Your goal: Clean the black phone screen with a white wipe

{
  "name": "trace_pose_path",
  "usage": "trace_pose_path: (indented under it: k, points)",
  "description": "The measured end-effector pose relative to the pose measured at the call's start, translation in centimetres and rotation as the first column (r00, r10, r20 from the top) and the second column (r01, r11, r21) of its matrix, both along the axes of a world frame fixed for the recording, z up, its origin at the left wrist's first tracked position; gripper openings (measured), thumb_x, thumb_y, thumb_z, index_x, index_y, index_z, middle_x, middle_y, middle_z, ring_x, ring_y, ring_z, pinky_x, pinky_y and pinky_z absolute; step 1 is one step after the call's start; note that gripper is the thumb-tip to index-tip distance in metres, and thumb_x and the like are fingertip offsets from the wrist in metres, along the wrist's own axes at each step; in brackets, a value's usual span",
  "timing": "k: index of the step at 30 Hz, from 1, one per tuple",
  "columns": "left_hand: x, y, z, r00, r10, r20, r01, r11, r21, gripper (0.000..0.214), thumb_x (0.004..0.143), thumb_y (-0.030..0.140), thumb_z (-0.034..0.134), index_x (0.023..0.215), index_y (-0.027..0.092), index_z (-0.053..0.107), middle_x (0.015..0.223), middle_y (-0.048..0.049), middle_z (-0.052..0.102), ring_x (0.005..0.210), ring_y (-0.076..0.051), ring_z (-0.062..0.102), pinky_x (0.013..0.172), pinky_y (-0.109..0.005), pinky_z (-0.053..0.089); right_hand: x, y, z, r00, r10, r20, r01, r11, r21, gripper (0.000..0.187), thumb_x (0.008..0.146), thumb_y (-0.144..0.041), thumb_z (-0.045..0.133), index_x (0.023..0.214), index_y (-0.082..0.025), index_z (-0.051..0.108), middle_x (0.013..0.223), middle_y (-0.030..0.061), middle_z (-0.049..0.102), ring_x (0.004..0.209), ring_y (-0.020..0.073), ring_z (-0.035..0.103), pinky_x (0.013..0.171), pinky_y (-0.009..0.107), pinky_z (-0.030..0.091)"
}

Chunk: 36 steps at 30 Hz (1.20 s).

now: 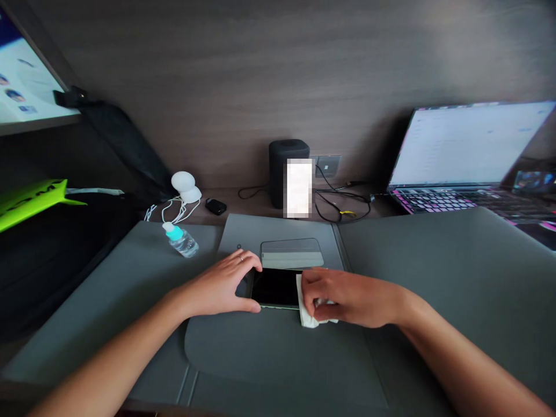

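A black-screened phone (275, 287) lies flat on a grey mat (278, 353) in the middle of the desk. My left hand (226, 285) grips the phone's left end, thumb below and fingers above. My right hand (343, 296) is closed on a white cloth (307, 317) and presses it onto the phone's right end. A grey phone case or tray (292, 253) lies just behind the phone.
A small clear bottle with a teal cap (181, 240) lies at the left. White earphones and a round white object (186, 187), a black speaker (287, 171) and cables sit at the back. An open laptop (469, 162) stands at the right, a green item (30, 200) at the far left.
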State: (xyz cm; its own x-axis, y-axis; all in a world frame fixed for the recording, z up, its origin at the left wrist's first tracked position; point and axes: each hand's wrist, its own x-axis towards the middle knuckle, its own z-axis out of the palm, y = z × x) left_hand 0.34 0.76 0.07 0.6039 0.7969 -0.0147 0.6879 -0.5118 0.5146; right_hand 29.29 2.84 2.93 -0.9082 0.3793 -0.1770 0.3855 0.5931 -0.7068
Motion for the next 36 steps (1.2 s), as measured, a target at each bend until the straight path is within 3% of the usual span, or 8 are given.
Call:
trace_pose_path:
  k: [7, 12, 17, 31, 36]
  points:
    - [-0.04, -0.07, -0.03, 1.000, -0.006, 0.012, 0.006, 1.000, 0.006, 0.048, 0.075, 0.036, 0.077, 0.113, 0.028, 0.049, 0.120, -0.0027, 0.055, 0.114, -0.027, 0.052, 0.096, -0.040, 0.044, 0.16, 0.24, -0.03, 0.999, -0.046, -0.009, 0.046, 0.998, -0.035, 0.007, 0.091, -0.016, 0.060, 0.085, -0.015, 0.064, 0.091, 0.0040, 0.059, 0.087, 0.0148, 0.056, 0.076, 0.026, 0.044]
    - [-0.11, -0.02, 0.04, 1.000, -0.013, 0.020, 0.013, 1.000, 0.004, 0.048, 0.076, 0.037, 0.077, 0.114, 0.028, 0.049, 0.120, -0.0033, 0.055, 0.113, -0.028, 0.052, 0.093, -0.039, 0.046, 0.13, 0.31, -0.08, 1.000, 0.003, -0.024, -0.003, 0.999, -0.034, 0.010, 0.092, -0.014, 0.058, 0.083, -0.016, 0.064, 0.087, 0.0038, 0.060, 0.092, 0.0163, 0.055, 0.077, 0.027, 0.045]
    - [-0.10, -0.04, 0.10, 1.000, -0.015, 0.015, 0.015, 1.000, 0.021, 0.049, 0.075, 0.033, 0.079, 0.114, 0.027, 0.049, 0.119, -0.0035, 0.055, 0.113, -0.027, 0.052, 0.094, -0.039, 0.045, 0.42, 0.55, -0.10, 0.998, -0.057, 0.008, 0.057, 0.998, -0.023, 0.009, 0.091, -0.017, 0.059, 0.084, -0.014, 0.063, 0.092, 0.0045, 0.059, 0.085, 0.0144, 0.056, 0.075, 0.026, 0.045]
    - [-0.14, -0.03, 0.07, 1.000, -0.012, 0.016, 0.012, 1.000, 0.011, 0.049, 0.076, 0.036, 0.078, 0.113, 0.028, 0.049, 0.118, -0.0032, 0.055, 0.113, -0.028, 0.052, 0.093, -0.039, 0.045, -0.45, 0.19, -0.59, 0.996, 0.054, -0.069, -0.055, 0.998, -0.010, 0.011, 0.093, -0.015, 0.057, 0.086, -0.016, 0.066, 0.087, 0.0040, 0.062, 0.091, 0.0156, 0.056, 0.078, 0.026, 0.044]
    - [-0.12, -0.02, -0.11, 1.000, -0.003, 0.021, 0.003, 1.000, 0.005, 0.049, 0.074, 0.034, 0.078, 0.114, 0.028, 0.049, 0.119, -0.0028, 0.055, 0.112, -0.028, 0.052, 0.092, -0.039, 0.046, -0.40, 0.42, -0.67, 0.997, -0.029, -0.067, 0.030, 0.999, 0.021, 0.011, 0.093, -0.015, 0.057, 0.085, -0.016, 0.064, 0.089, 0.0038, 0.061, 0.086, 0.0149, 0.057, 0.078, 0.027, 0.044]
